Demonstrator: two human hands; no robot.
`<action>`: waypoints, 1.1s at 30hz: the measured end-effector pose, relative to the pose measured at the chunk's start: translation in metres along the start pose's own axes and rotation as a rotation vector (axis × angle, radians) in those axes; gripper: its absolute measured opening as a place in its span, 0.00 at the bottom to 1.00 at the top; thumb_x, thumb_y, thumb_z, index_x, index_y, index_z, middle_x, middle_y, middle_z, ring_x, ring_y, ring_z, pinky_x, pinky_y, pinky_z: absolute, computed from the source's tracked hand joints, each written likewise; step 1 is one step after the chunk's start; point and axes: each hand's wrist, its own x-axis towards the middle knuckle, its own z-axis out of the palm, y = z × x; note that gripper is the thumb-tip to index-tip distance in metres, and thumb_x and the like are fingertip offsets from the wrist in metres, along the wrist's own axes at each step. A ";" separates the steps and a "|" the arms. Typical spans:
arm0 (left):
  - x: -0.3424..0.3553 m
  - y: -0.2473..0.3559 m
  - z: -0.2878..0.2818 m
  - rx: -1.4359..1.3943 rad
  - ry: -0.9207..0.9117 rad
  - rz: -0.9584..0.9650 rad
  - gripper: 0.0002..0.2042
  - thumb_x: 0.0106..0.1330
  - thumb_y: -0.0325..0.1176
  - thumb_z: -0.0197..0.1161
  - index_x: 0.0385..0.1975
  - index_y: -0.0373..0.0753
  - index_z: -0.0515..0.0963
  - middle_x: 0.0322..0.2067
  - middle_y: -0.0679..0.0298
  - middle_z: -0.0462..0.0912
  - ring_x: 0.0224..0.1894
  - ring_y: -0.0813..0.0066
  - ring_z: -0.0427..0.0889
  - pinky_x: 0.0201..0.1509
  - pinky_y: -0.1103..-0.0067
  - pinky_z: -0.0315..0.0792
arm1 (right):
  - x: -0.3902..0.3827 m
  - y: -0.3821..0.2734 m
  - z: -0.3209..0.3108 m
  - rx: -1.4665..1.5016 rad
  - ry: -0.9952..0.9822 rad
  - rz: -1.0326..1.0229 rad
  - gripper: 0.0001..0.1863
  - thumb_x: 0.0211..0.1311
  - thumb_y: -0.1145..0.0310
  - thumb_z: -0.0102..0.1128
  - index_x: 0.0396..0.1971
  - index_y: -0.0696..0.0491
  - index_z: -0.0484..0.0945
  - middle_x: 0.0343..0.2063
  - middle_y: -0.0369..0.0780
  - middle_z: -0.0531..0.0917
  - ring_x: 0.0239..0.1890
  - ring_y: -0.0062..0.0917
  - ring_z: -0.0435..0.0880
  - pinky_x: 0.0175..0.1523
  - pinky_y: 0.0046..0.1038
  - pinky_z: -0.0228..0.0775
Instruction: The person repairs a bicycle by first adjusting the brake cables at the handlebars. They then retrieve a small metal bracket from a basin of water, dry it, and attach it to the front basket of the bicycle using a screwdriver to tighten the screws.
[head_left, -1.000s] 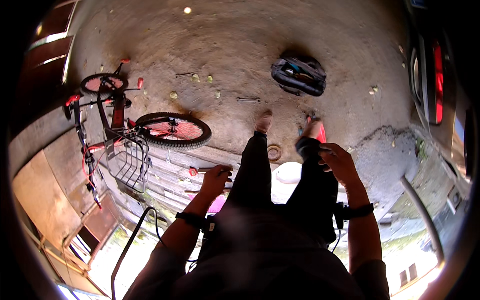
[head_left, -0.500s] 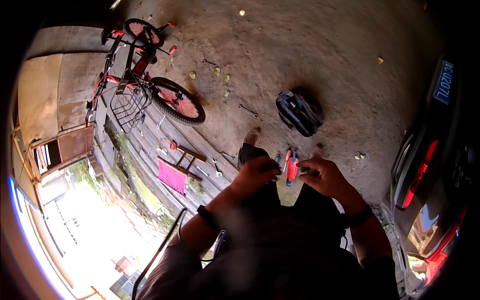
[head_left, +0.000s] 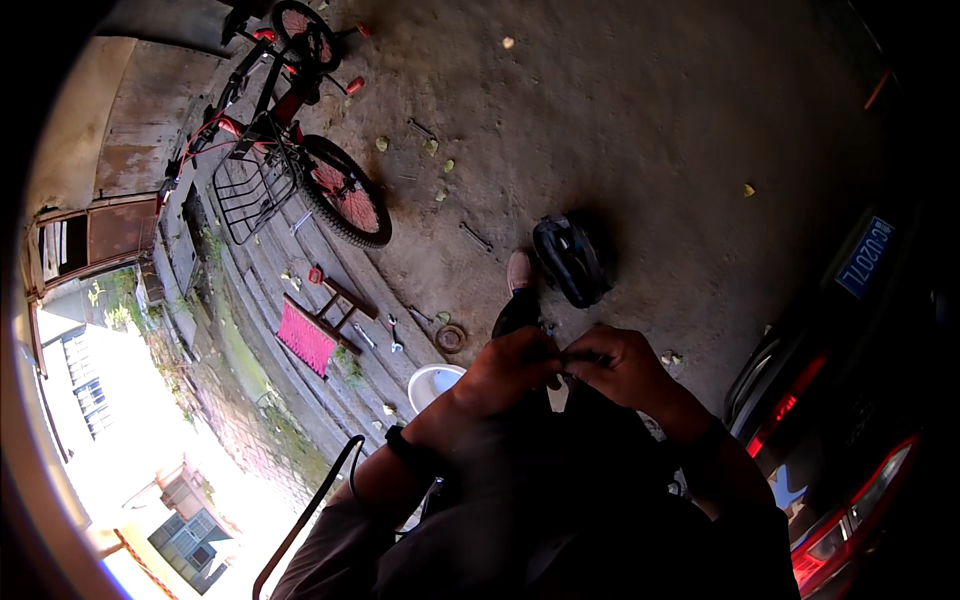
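Observation:
My left hand (head_left: 512, 368) and my right hand (head_left: 622, 368) meet in front of my waist. Their fingers are pinched close together at the fingertips. Whatever sits between them is too small and dark to name. A dark open bag (head_left: 573, 262) rests on the ground just beyond my hands, beside my shoe (head_left: 519, 271). A small pale patch shows below the fingers, and I cannot tell what it is. The red tool that lay between my legs is not visible now.
A black and red bicycle (head_left: 345, 190) lies at the upper left. Wrenches (head_left: 476, 237) are on the ground. A pink-seated folding stool (head_left: 305, 338), a white basin (head_left: 432, 382) and a round brown object (head_left: 451, 338) are at left. A dark car with red taillights (head_left: 790, 405) stands right.
My hands have come together from being apart. The view has shifted, so the bag, bicycle and stool appear further left. The basin has come into sight, and the red tool has gone from view.

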 end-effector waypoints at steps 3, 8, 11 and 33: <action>0.015 0.004 -0.039 -0.147 -0.014 0.002 0.08 0.67 0.29 0.62 0.41 0.34 0.73 0.33 0.61 0.83 0.36 0.76 0.82 0.38 0.80 0.75 | 0.048 -0.013 -0.003 -0.104 -0.033 -0.046 0.06 0.57 0.76 0.64 0.35 0.56 0.82 0.29 0.39 0.82 0.33 0.21 0.82 0.37 0.23 0.73; 0.023 0.031 -0.110 -0.253 0.022 -0.075 0.09 0.68 0.31 0.61 0.42 0.34 0.73 0.33 0.61 0.83 0.35 0.77 0.82 0.38 0.81 0.75 | 0.123 -0.064 -0.007 -0.154 -0.141 -0.086 0.06 0.56 0.73 0.66 0.34 0.55 0.83 0.28 0.36 0.82 0.30 0.19 0.80 0.35 0.22 0.71; 0.022 0.028 -0.147 -0.294 0.204 -0.093 0.11 0.69 0.33 0.59 0.45 0.33 0.73 0.33 0.60 0.84 0.33 0.77 0.82 0.37 0.81 0.75 | 0.157 -0.080 -0.022 -0.220 -0.151 -0.074 0.06 0.55 0.72 0.66 0.33 0.54 0.82 0.27 0.34 0.81 0.28 0.16 0.78 0.34 0.21 0.69; 0.152 0.158 -0.246 -0.239 1.500 -0.204 0.21 0.71 0.40 0.56 0.59 0.41 0.62 0.34 0.60 0.83 0.21 0.76 0.81 0.19 0.84 0.66 | 0.349 -0.144 -0.428 0.158 -0.028 0.225 0.05 0.56 0.81 0.55 0.31 0.55 0.71 0.29 0.36 0.79 0.23 0.16 0.81 0.29 0.21 0.77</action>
